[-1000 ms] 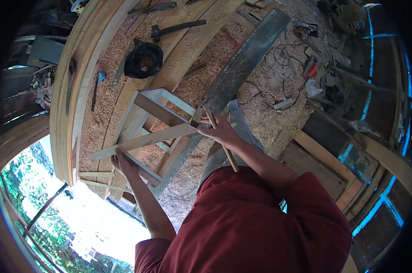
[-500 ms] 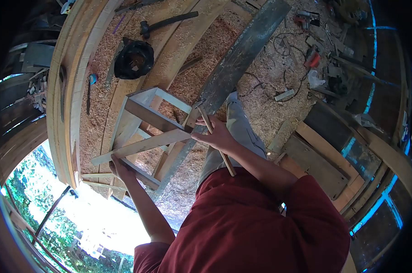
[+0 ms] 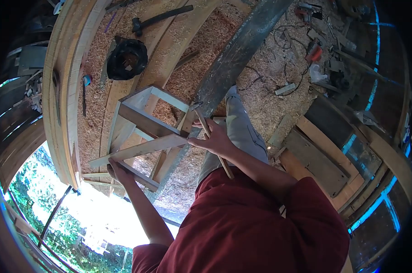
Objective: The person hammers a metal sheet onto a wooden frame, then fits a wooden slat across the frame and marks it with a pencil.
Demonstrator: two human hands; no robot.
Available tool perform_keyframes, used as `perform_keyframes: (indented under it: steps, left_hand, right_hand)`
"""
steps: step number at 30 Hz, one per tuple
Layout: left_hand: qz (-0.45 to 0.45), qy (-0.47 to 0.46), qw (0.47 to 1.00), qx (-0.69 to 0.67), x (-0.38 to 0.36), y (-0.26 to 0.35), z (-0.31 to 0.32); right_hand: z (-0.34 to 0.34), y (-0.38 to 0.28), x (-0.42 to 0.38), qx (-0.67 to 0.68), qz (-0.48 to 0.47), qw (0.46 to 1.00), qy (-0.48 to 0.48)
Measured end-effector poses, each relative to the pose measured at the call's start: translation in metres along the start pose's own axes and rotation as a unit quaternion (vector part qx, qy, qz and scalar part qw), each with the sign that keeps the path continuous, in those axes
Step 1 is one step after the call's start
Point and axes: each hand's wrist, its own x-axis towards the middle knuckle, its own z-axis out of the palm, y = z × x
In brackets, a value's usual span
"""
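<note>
A wooden frame of several boards rests on a dark plank and the lumber beside it. Across its near side lies a loose-looking slat. My left hand grips the slat's left end, fingers wrapped at the frame's lower edge. At the slat's right end my right hand has its thumb against the wood. The same hand holds a hammer by its wooden handle; the small metal head points away from me, over the dark plank.
A black bowl-like container and a dark hammer lie on boards at the upper left. Long curved planks stand at the left. Cables, a red tool and a wooden panel are at the right.
The view has shifted slightly, so the container and dark hammer appear further left. Both hands keep their holds, and the slat's right end sits slightly lower and further left in view.
</note>
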Motion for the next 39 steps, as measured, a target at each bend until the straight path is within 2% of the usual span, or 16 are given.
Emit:
perform_keyframes:
  steps: [2,12,14,17,18,20,24,26,29,35,39]
  left_hand:
    - [-0.006,0.029,0.999,0.026,-0.001,0.002,0.002]
    - [-0.010,0.027,1.000,0.011,0.000,-0.001,0.000]
    - [-0.020,0.050,0.998,0.020,-0.003,0.002,0.004]
    - [-0.021,0.048,0.999,0.011,0.000,0.000,0.000]
    - [-0.021,0.048,0.999,0.011,0.000,0.000,0.001]
    - [-0.022,0.048,0.999,0.013,0.000,0.001,0.001]
    - [-0.029,0.044,0.999,-0.001,-0.005,0.004,0.005]
    - [-0.022,0.025,0.999,-0.005,-0.006,0.004,0.005]
    - [-0.010,0.029,1.000,-0.003,-0.002,0.000,-0.001]
    - [-0.024,0.031,0.999,-0.018,0.000,-0.001,-0.005]
    - [-0.015,0.023,1.000,-0.013,-0.002,0.000,-0.001]
  right_hand:
    - [0.001,0.003,0.001,0.001,0.005,1.000,0.002]
    - [-0.001,0.004,0.004,0.009,0.018,1.000,-0.016]
    - [0.005,0.029,0.013,0.129,0.026,0.991,-0.001]
    - [0.002,0.020,0.009,0.133,0.035,0.990,-0.019]
    - [0.000,0.014,0.007,0.134,0.035,0.990,-0.018]
    - [-0.003,0.003,0.002,0.023,0.018,0.999,-0.027]
    - [-0.003,0.001,0.000,0.029,0.049,0.997,-0.048]
    - [0.002,0.013,0.004,0.049,-0.020,0.999,-0.015]
    - [0.001,0.008,0.004,0.050,0.012,0.998,-0.027]
    - [0.006,0.010,0.004,0.003,-0.022,1.000,0.003]
    - [0.007,0.014,0.005,0.029,0.000,1.000,0.000]
